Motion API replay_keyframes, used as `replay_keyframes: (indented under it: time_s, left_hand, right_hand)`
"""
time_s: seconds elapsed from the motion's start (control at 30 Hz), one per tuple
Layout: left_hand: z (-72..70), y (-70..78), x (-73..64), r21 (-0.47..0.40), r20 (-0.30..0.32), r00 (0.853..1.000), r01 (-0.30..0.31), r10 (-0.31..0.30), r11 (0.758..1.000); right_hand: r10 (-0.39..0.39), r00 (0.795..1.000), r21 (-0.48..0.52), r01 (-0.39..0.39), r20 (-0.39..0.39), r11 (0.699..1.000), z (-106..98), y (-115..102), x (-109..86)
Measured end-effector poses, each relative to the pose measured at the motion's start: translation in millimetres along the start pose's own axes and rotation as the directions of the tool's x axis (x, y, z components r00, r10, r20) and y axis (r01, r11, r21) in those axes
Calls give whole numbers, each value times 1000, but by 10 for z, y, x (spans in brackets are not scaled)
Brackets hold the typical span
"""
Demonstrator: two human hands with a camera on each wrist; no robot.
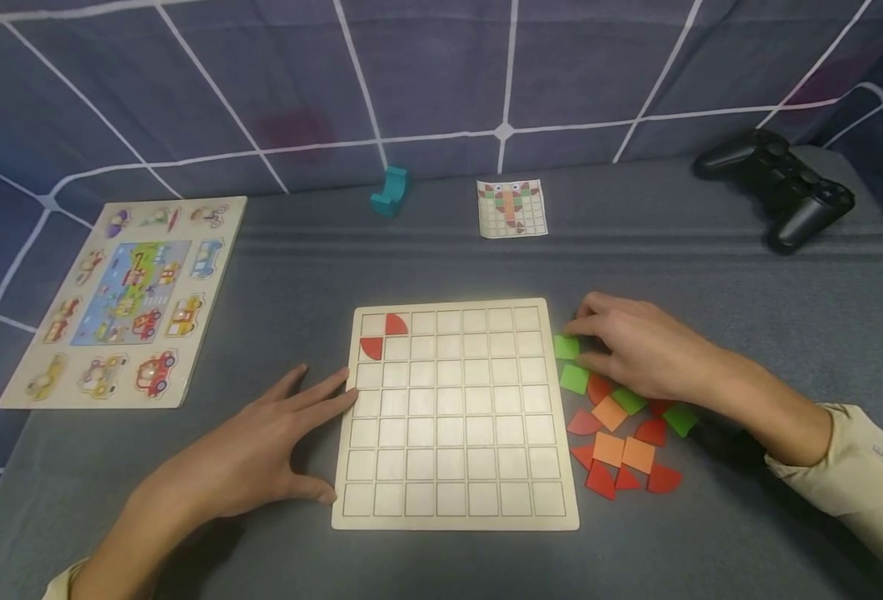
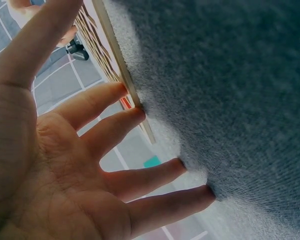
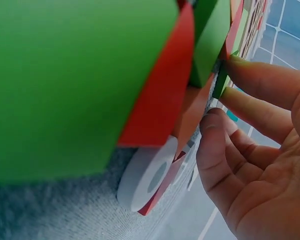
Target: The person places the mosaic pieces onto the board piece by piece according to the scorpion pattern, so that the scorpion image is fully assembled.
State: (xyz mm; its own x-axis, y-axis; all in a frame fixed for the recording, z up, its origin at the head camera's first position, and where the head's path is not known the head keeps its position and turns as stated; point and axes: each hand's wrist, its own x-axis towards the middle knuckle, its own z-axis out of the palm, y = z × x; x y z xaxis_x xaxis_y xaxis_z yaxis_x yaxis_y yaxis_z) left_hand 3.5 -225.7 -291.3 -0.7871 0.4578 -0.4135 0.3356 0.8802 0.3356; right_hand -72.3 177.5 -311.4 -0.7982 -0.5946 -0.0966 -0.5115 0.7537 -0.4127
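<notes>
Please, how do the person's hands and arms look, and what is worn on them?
The left hand and right hand are bare, no gloves or rings visible. The right sleeve is cream, with small lettering too blurred to read; only an edge of the left sleeve shows.

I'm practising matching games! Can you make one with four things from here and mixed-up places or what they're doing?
1. game controller
2. left hand
3. right hand
4. picture card

A. between the teal piece and the controller
B. pinching a green square
C. back right
D. touching the wooden board

Pairs: 1-C, 2-D, 3-B, 4-A
</notes>
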Motion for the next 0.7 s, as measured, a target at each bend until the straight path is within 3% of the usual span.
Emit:
replay_keyframes:
  time_s: [0.7]
  left_hand:
    - [6,-6,-14,-1,-12,1000,-8,8,1000]
  right_hand:
    - [-15,998,61,18,-56,998,-66,18,-35]
